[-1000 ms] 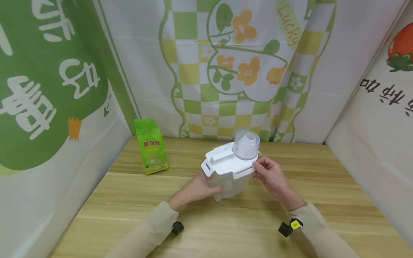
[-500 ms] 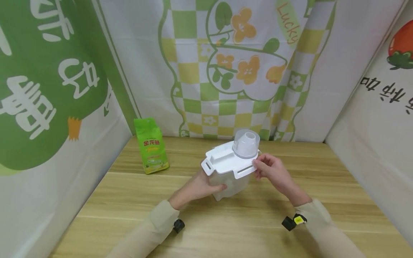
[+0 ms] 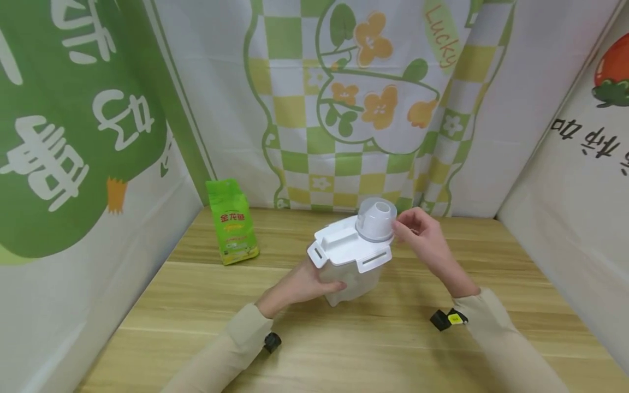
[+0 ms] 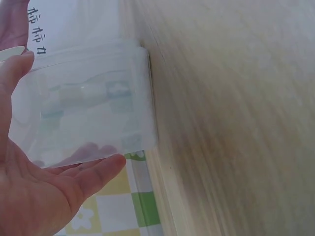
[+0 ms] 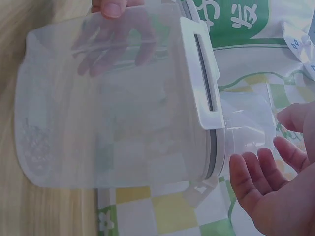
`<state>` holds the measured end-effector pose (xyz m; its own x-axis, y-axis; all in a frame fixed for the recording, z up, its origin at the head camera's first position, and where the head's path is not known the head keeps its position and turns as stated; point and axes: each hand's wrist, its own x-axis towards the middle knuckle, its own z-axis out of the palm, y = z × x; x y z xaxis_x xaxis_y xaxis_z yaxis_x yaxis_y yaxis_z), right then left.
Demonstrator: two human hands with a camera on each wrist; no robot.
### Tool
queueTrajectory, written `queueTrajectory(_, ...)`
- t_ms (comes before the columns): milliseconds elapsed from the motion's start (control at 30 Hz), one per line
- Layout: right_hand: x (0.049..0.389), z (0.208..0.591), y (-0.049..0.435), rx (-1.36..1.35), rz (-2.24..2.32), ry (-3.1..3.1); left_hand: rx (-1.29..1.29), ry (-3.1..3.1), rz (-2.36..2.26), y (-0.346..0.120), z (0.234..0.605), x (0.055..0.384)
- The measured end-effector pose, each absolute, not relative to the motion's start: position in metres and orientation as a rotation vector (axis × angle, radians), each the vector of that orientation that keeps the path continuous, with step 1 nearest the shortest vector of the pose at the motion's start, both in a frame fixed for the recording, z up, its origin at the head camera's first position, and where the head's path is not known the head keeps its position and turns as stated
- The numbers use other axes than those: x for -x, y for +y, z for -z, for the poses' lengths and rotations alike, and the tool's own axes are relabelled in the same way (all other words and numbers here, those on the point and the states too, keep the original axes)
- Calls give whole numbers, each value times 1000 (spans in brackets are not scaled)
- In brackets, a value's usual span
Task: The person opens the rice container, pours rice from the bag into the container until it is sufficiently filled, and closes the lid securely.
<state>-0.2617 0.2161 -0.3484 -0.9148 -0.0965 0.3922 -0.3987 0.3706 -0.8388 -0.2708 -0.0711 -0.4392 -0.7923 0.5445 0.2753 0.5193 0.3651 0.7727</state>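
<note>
In the head view a translucent storage container (image 3: 351,284) stands on the table under a white lid (image 3: 339,243). A clear measuring cup (image 3: 376,219) sits on the lid's right end. My left hand (image 3: 307,284) holds the container's left side, thumb across the front; the left wrist view shows its fingers around the wall. My right hand (image 3: 429,243) is beside the cup, fingers loosely bent. In the right wrist view those fingers (image 5: 263,174) lie close to the cup, not closed round it. The front latch (image 3: 374,260) and left latch (image 3: 317,254) stick outward from the lid.
A bright green bag (image 3: 232,222) stands upright at the back left of the wooden table (image 3: 344,349). Printed cloth hangs at the back (image 3: 300,125) and on both sides. Each wrist wears a small black camera.
The front latch has swung up and outward from the container. My right hand has let go of it and moved up beside the cup. My left hand stays put.
</note>
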Motion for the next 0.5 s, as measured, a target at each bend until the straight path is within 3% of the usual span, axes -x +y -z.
queueTrajectory(500, 281, 345, 199, -473, -1508, -2373, -1038, 2538, -1462, -71, 437, 269)
